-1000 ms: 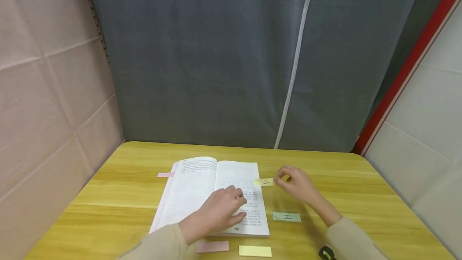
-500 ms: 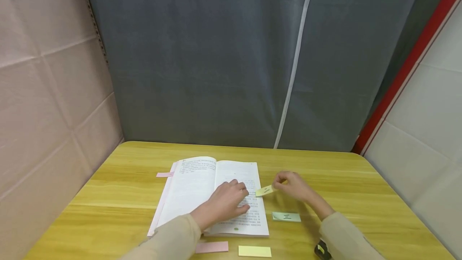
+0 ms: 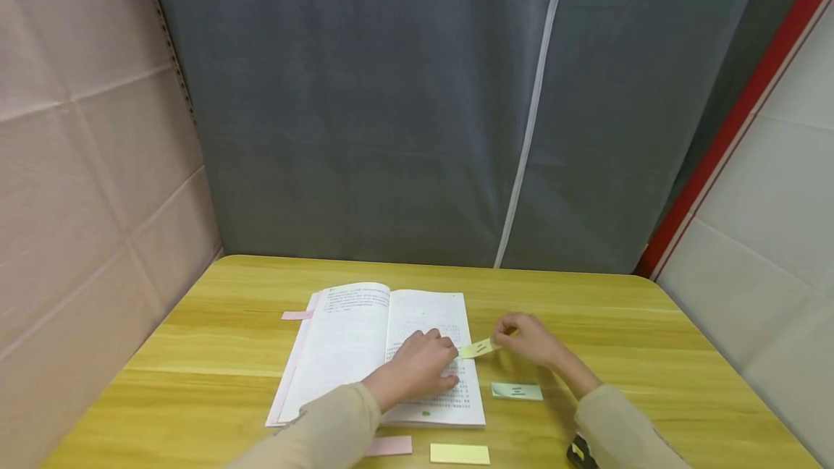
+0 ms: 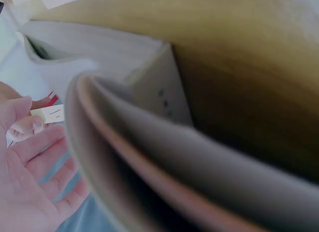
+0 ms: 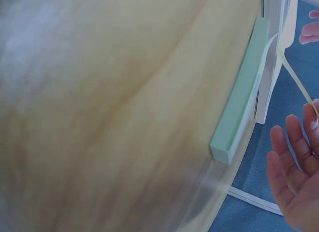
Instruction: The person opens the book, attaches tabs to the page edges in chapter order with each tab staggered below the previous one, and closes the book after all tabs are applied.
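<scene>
An open book [image 3: 345,360] lies on the table with printed pages showing. My right hand [image 3: 531,341] pinches the right end of a yellow sticky note [image 3: 478,348], which bears dark strokes. The note's left end reaches over the book's right edge. Over the right page, my left hand [image 3: 420,366] has its fingertips right by the note's left end. Loosely extended fingers of the left hand [image 4: 35,177] show in the left wrist view, apart from the note. In the right wrist view, the note [image 5: 297,81] is a thin strip at the right hand's fingertips.
A green sticky pad [image 3: 517,391] with dark strokes lies right of the book. In front are a pink pad [image 3: 391,446], partly behind the left sleeve, and a yellow pad [image 3: 460,454]. A pink tab [image 3: 297,315] sticks out from the book's left side.
My left hand has slid right across the page to the note's left end. The right hand has come slightly nearer the body, and the note has tilted.
</scene>
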A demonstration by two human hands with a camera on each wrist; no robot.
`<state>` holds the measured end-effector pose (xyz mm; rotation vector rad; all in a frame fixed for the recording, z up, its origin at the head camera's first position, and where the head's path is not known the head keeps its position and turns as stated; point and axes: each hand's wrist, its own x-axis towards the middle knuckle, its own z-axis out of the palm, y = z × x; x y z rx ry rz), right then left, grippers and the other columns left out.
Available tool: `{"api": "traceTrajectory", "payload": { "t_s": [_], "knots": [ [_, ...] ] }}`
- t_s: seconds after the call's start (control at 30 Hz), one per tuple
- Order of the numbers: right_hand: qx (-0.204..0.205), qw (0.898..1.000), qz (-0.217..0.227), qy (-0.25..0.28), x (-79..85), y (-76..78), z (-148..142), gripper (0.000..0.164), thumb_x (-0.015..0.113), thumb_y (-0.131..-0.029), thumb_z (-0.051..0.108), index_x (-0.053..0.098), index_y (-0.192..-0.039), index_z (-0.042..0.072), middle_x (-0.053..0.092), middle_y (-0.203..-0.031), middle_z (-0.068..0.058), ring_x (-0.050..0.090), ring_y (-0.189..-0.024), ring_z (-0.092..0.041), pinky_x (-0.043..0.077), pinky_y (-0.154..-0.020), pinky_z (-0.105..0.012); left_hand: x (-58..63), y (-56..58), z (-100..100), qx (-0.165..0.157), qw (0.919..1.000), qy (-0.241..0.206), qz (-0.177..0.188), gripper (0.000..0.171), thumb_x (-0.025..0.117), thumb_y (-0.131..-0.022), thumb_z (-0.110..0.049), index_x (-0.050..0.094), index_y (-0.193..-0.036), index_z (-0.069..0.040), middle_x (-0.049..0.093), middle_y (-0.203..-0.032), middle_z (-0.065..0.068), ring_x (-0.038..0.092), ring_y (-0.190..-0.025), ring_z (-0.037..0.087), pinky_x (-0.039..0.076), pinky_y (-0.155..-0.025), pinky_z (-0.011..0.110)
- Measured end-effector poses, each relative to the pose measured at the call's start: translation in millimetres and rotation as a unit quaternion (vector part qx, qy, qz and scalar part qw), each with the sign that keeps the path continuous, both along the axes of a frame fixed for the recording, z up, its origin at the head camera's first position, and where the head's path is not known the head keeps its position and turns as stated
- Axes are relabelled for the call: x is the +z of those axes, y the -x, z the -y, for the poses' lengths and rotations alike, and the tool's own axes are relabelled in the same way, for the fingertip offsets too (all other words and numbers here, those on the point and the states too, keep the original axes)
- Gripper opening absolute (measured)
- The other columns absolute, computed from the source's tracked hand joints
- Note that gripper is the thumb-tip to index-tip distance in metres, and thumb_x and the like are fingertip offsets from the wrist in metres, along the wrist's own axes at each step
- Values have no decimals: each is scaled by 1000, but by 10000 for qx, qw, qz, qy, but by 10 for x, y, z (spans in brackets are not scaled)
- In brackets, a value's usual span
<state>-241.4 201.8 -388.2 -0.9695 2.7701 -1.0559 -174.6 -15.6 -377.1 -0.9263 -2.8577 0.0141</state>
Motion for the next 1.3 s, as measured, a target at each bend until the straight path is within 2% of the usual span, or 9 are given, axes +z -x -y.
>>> {"api": "traceTrajectory", "payload": {
  "t_s": [0.17,0.37,0.67,1.03,1.3],
  "knots": [
    [7,9999,-132,-96,-15,-2,1,9,57,-80,8,60,-72,10,54,-70,6,49,-66,-12,41,-62,-27,-43,-6,-65,78,9992,275,275,37,61,-76,-43,63,-101,-16,58,-103,-5,50,-87,11,39,-69,26],
    [-11,9999,-94,-90,-29,9,-6,10,57,-81,8,60,-71,9,55,-69,6,49,-65,-11,42,-61,-27,-98,6,-96,116,9983,421,381,46,59,-77,-46,58,-112,-15,54,-115,-4,49,-99,14,39,-79,31],
    [-108,9997,-19,-236,-51,-6,-34,9,57,-81,9,60,-72,9,54,-68,6,45,-60,-10,40,-56,-25,-144,8,-113,118,9967,569,570,55,51,-81,-51,50,-124,-17,45,-127,-5,41,-113,16,32,-92,39],
    [-157,9983,-86,-549,-84,4,-41,10,58,-79,11,58,-69,13,49,-61,8,41,-53,-7,37,-49,-24,-146,33,-141,125,9959,639,624,53,50,-82,-50,51,-123,-17,46,-127,-4,40,-115,17,29,-95,42],
    [-304,9961,-197,-808,-69,-16,-15,9,58,-78,14,57,-69,14,50,-62,9,43,-55,-8,38,-52,-24,-113,67,-182,45,9964,702,478,47,51,-80,-53,60,-109,-17,54,-113,-6,46,-105,15,32,-92,41]
  ]
}}
